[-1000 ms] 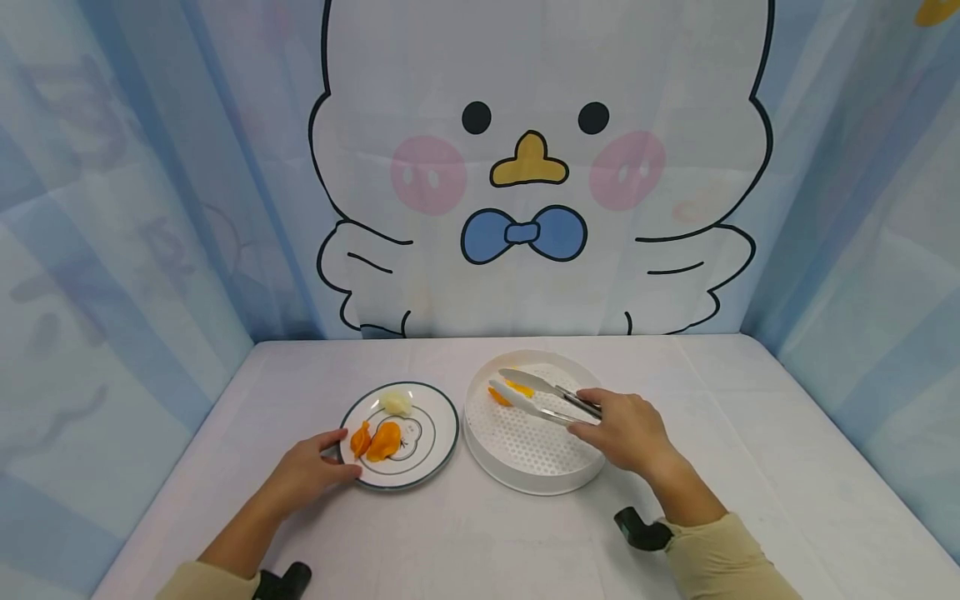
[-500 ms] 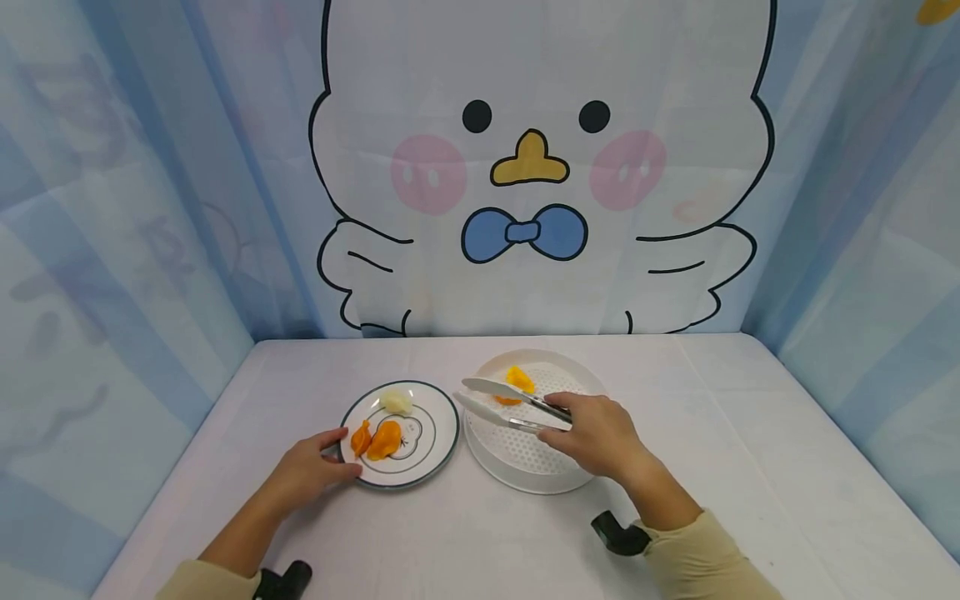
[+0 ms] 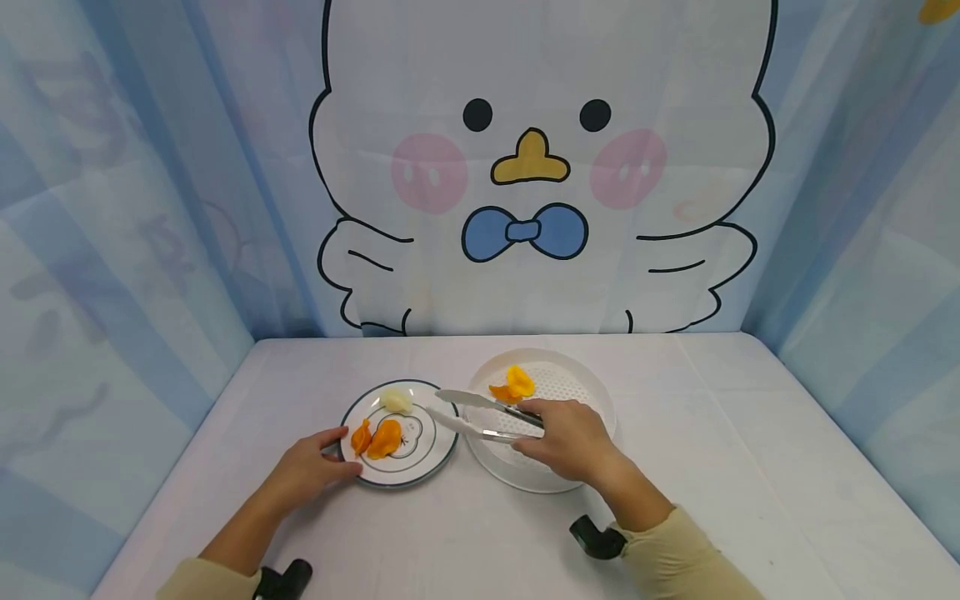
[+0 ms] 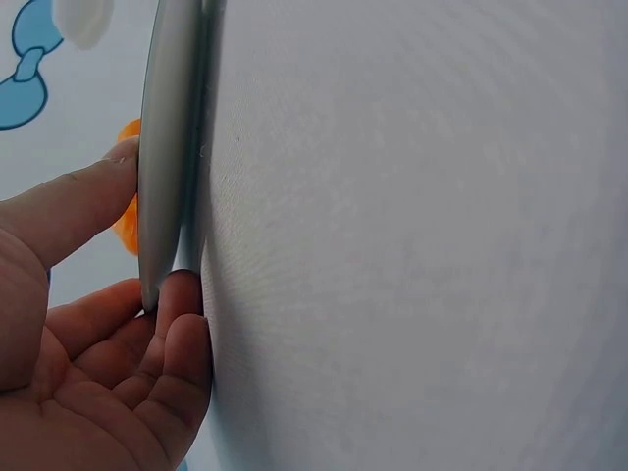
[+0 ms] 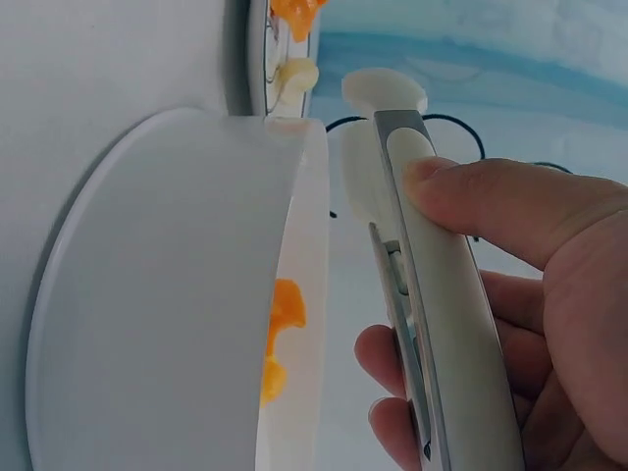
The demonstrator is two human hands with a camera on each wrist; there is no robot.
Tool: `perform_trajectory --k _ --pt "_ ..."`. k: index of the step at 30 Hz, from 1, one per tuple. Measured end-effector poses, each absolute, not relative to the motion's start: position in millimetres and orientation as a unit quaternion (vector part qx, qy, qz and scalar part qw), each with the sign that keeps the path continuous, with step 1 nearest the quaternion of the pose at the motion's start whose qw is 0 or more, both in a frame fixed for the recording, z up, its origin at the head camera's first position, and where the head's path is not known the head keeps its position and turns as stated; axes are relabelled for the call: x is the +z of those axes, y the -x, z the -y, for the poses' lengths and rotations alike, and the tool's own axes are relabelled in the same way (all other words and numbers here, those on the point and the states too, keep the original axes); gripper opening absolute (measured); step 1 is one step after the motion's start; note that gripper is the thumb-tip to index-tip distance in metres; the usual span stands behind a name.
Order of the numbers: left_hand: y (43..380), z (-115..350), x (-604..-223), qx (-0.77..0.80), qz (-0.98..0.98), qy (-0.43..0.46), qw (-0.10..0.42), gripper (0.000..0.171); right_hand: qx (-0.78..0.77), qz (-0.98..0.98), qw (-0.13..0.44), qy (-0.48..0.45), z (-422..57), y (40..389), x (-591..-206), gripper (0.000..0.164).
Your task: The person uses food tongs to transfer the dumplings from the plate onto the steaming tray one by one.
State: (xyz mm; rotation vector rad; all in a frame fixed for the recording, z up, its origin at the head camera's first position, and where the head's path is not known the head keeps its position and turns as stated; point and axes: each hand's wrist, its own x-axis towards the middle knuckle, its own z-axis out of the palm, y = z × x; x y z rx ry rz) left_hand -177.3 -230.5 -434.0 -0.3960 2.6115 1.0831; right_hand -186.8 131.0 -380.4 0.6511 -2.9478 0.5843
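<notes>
Head: grips tongs (image 3: 477, 402) with right hand (image 3: 570, 437), tips apart at right edge of plate (image 3: 405, 477) | holds plate's left rim with left hand (image 3: 313, 471) | shows orange pieces (image 3: 386, 440) and pale piece (image 3: 396, 402) on plate, yellow piece (image 3: 520, 381) and orange piece (image 3: 500, 393) in perforated tray (image 3: 577, 390) right of plate | Left wrist: pinches plate rim between thumb and fingers | Right wrist: wraps thumb and fingers round tongs

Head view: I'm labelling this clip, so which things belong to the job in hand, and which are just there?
Likely job: left hand, plate, right hand, tongs, tray, orange pieces, yellow piece, pale piece.

Just there: table, curtain, wrist cameras.
</notes>
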Motion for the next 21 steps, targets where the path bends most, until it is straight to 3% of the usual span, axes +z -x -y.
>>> perform_trajectory --k 21 --pt "179.6 233.6 -438.7 0.379 -0.905 0.13 0.144 0.084 0.181 0.954 -0.01 -0.238 -95.0 188.9 -378.5 0.05"
